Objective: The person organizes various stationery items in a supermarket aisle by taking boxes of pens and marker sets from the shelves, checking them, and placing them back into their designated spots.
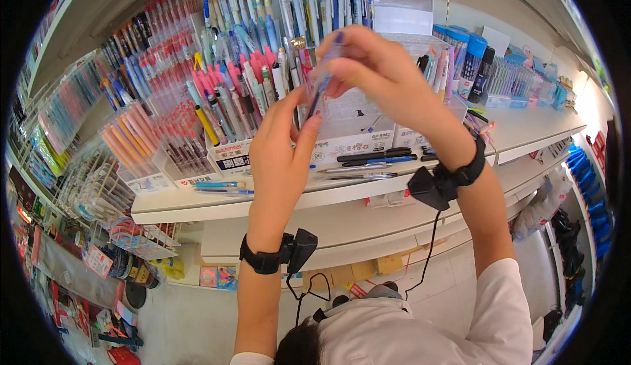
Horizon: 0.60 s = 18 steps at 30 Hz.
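A slim pen (324,80) with a blue-violet tip is held at a slant in front of the pen display, partly blurred. My right hand (374,72) pinches its upper part between thumb and fingers. The lower, dark end lies between the thumb and forefinger of my left hand (278,141). Just behind the hands is a clear plastic pen box (355,116) with a printed front. Black pens (369,157) and clear-barrelled pens (355,174) lie loose along the shelf's front edge. Further left on that edge lie light-blue pens (219,185).
Display boxes packed with upright pens (236,94) crowd the white shelf (296,200). Blue-lidded canisters (471,52) stand to the right. A wire rack (88,192) of packaged goods juts out at left. A cable (429,256) hangs from the right wrist device.
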Tool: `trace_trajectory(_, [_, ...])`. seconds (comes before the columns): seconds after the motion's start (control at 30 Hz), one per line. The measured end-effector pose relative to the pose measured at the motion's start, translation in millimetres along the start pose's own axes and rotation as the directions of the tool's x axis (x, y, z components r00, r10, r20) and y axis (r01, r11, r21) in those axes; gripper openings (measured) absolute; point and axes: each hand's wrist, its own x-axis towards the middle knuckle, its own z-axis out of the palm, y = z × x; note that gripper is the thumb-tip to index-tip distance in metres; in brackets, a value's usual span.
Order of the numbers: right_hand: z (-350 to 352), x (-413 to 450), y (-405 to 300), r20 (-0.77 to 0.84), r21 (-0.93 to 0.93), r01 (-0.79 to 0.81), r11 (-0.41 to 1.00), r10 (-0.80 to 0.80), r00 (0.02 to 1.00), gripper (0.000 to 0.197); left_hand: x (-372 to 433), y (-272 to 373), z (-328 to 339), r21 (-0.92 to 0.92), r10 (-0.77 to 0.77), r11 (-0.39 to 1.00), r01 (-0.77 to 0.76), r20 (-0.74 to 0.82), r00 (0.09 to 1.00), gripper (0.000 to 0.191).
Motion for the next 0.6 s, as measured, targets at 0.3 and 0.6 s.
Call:
trace_trajectory(0.3, [13, 55, 40, 0.002, -0.470, 0.141, 0.871, -0.158, 0.987, 0.029, -17, -14, -25, -0.170, -0.187, 0.972, 0.163, -0.131, 0.974, 0.029])
trace_trajectory(0.6, [33, 87, 78, 0.163, -0.884, 0.291, 0.365, -0.345, 0.925, 0.020, -44, -17, -61, -0.189, -0.246, 0.956, 0.225, -0.095, 0.965, 0.030])
